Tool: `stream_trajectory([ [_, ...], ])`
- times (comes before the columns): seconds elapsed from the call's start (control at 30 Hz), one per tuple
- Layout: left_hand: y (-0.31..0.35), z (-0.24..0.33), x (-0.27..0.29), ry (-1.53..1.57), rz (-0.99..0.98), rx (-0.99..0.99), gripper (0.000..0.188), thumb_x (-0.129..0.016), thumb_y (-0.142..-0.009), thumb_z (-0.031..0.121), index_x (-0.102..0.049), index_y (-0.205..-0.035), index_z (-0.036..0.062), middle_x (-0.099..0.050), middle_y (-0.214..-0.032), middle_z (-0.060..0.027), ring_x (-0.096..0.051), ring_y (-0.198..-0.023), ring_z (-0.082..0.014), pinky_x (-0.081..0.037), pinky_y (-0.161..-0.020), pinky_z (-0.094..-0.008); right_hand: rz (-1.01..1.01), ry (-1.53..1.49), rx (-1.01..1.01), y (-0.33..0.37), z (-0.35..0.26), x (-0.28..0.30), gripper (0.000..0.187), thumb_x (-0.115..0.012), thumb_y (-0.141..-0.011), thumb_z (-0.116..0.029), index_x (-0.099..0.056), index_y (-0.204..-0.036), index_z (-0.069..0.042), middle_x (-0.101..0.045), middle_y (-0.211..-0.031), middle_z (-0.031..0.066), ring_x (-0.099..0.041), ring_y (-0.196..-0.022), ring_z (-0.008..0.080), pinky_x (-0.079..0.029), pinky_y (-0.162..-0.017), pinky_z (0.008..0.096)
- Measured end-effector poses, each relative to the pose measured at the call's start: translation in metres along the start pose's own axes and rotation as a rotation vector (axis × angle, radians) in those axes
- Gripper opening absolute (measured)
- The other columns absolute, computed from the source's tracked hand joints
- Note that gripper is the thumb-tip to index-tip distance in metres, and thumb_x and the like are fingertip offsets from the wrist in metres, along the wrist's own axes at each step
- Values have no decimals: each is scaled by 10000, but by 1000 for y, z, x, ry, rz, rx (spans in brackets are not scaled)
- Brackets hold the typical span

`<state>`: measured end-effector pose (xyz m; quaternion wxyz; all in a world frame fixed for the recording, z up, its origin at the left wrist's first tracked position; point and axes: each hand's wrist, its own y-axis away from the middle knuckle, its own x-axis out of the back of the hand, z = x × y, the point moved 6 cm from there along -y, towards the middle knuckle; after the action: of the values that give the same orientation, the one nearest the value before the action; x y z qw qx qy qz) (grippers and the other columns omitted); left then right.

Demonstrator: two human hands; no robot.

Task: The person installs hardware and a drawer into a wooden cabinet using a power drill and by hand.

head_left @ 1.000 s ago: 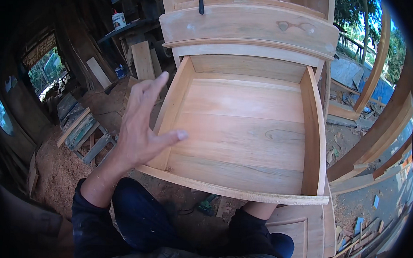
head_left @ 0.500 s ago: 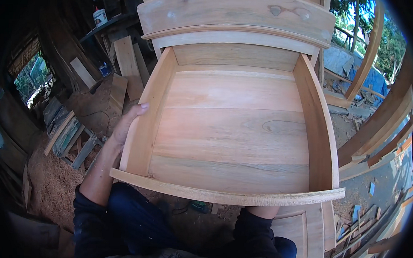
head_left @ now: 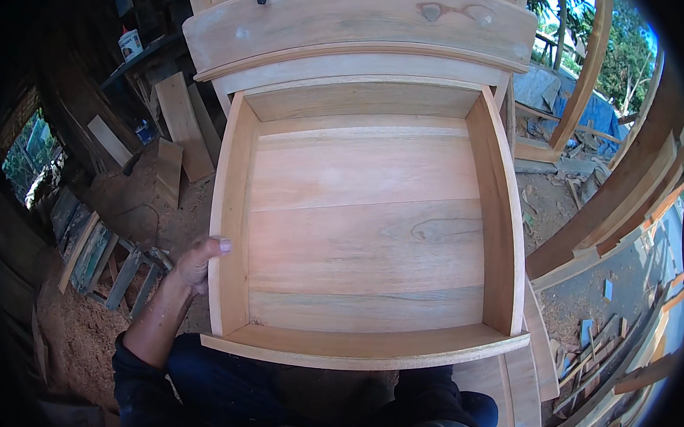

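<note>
- A big wooden drawer (head_left: pixel 368 230) sits in the middle, pulled out toward the person.
- The drawer is bare pale wood. Its bottom is made of wide boards side by side.
- Its near front board (head_left: pixel 366 350) is curved like a bow and sticks out a little past both sides.
- The far end of the drawer goes into a wooden cabinet (head_left: pixel 358 23), under a thick curved board.
- The left hand (head_left: pixel 199 261) is on the outside of the drawer's left wall, near the front.
- Its thumb lies on top of the wall's edge. The other fingers are hidden behind the wall, so it seems to grip the wall, but I cannot tell for sure.
- The right hand cannot be seen. It is somewhere under the drawer, so I cannot tell what it does.
- The person's dark sleeves (head_left: pixel 151 381) show at the near edge, below the drawer.
- On the left, the ground is covered with sawdust (head_left: pixel 77 339).
- Loose planks (head_left: pixel 182 126) lean and lie far on the left.
- A white bottle (head_left: pixel 129 44) stands on a shelf, far left.
- On the right are long curved wooden pieces (head_left: pixel 625 188), with wood scraps (head_left: pixel 603 355) on the ground near them.
- Green trees (head_left: pixel 623 58) show far right, outside.
</note>
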<state>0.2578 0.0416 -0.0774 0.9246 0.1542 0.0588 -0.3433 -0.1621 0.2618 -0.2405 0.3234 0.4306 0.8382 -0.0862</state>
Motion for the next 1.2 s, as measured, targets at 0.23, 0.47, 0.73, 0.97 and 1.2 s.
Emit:
stream_trajectory([
  [0.23,-1,6,-10,37,-34,22,780,-617,-837,301,-363,-1448,-112,-569,-1312,-257,-633,-1155,-328,-532,-969,-441,21,15,34,2,-5,9,846,-637,-782,-397,-437,-1419,122,-584,-1315,214,-562,-1202,244,-403,-1023,320],
  [0.47,-6,-20,7,-154,13,-207,758,-661,-756,235,-427,-1407,-75,-624,-1197,-212,-664,-1060,-302,-561,-900,-417,-18,25,34,7,-2,-4,860,-640,-771,-393,-432,-1421,130,-583,-1315,217,-557,-1209,240,-397,-1029,317],
  [0.73,-2,-36,57,-23,-29,-122,620,-629,-880,241,-460,-1392,-65,-626,-1259,-217,-645,-1153,-334,-522,-1010,-456,-352,84,173,19,-53,-89,875,-644,-758,-388,-427,-1423,138,-582,-1316,221,-551,-1217,234,-389,-1036,312],
  [0.97,39,-94,166,337,296,-260,613,-549,-1009,368,-402,-1458,-22,-551,-1383,-223,-576,-1263,-344,-493,-1050,-494,-1047,146,-31,93,3,-261,849,-648,-765,-322,-414,-1440,138,-572,-1339,213,-534,-1243,227,-378,-1050,313],
  [1.2,92,-261,310,259,872,-3,568,-582,-1014,368,-469,-1410,-24,-602,-1316,-197,-628,-1172,-315,-534,-976,-488,-1173,179,-480,124,167,-351,614,-574,-870,-153,-476,-1448,32,-625,-1292,146,-588,-1184,187,-440,-1017,297],
])
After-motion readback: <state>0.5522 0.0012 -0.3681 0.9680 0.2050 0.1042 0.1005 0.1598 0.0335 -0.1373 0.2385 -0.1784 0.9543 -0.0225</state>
